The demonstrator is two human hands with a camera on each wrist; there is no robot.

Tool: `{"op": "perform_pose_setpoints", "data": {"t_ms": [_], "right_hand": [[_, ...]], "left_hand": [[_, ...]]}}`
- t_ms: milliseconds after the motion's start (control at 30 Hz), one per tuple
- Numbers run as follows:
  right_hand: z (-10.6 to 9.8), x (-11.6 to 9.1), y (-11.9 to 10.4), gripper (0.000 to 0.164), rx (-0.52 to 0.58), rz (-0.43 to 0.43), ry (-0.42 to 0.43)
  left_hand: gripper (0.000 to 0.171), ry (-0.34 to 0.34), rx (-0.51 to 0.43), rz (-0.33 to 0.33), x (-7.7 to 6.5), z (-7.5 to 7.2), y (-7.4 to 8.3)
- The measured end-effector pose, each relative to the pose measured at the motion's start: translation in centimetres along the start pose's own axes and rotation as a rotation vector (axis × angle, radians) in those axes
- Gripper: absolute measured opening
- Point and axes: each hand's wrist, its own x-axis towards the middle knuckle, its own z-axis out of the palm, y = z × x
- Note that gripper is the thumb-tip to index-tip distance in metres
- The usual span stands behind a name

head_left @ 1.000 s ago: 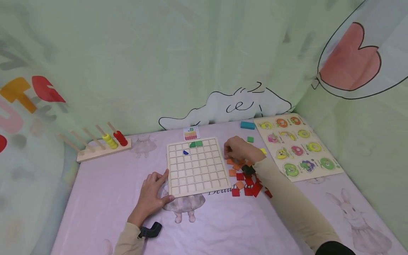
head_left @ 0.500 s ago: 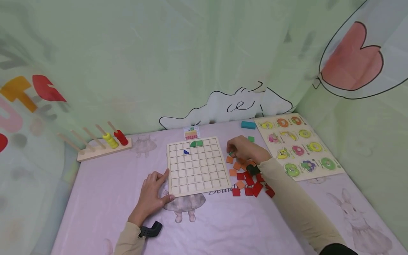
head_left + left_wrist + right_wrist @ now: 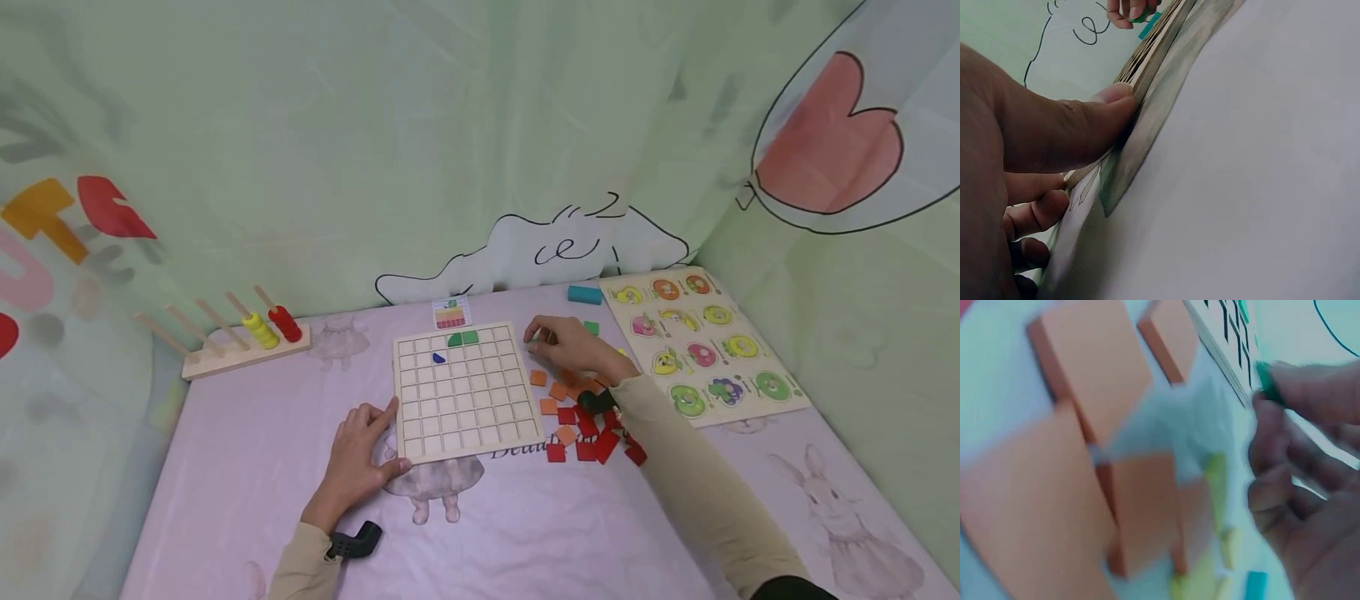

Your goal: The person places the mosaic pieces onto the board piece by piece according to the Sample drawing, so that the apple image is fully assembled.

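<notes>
In the head view a wooden grid board (image 3: 465, 400) lies flat, with two green pieces (image 3: 462, 338) and a blue half-round piece (image 3: 438, 358) on it. My left hand (image 3: 358, 450) rests at its lower left corner, the index fingertip touching the left edge and the thumb the front corner. The left wrist view shows that thumb (image 3: 1079, 128) pressed against the board's edge. Just off the board's right edge, my right hand (image 3: 570, 346) pinches a small green piece (image 3: 1268, 382) between thumb and finger, as the right wrist view shows; its exact shape is unclear.
Orange (image 3: 548, 407) and red pieces (image 3: 586, 451) lie loose right of the board. A printed pattern card (image 3: 451, 312) stands behind it. A teal block (image 3: 584, 295) and a fruit puzzle board (image 3: 701, 354) sit at the back right, a peg stand (image 3: 243, 354) at the left.
My right hand first drew slightly right from the board's edge, uncovering the green piece, then moved back left and up. The left hand and the board have stayed put.
</notes>
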Motion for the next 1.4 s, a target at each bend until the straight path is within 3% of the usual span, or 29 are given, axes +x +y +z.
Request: {"op": "perform_pose_setpoints", "data": {"t_ms": [200, 433, 667, 967, 1200, 1400], "right_hand": [[1.4, 1.0, -0.2, 0.023, 0.17, -0.004, 0.167], [3.3, 2.8, -1.3, 0.022, 0.281, -0.048, 0.164], [4.9, 4.7, -2.8, 0.019, 0.198, -0.098, 0.109], [5.1, 5.2, -4.2, 0.019, 0.09, -0.09, 0.052], [5.0, 5.2, -4.4, 0.025, 0.079, -0.051, 0.073], [5.1, 5.5, -4.4, 0.02, 0.056, -0.043, 0.097]], "left_hand": [[0.096, -0.006, 0.001, -0.006, 0.0, 0.0, 0.0], [0.095, -0.013, -0.003, -0.019, 0.1, -0.1, 0.0], [0.095, -0.011, -0.008, -0.011, 0.2, 0.0, -0.1], [0.095, -0.007, -0.005, -0.002, 0.2, 0.1, -0.1], [0.095, -0.007, -0.006, -0.007, 0.2, -0.1, -0.1], [0.096, -0.008, -0.016, -0.015, 0.1, 0.0, -0.1]]}}
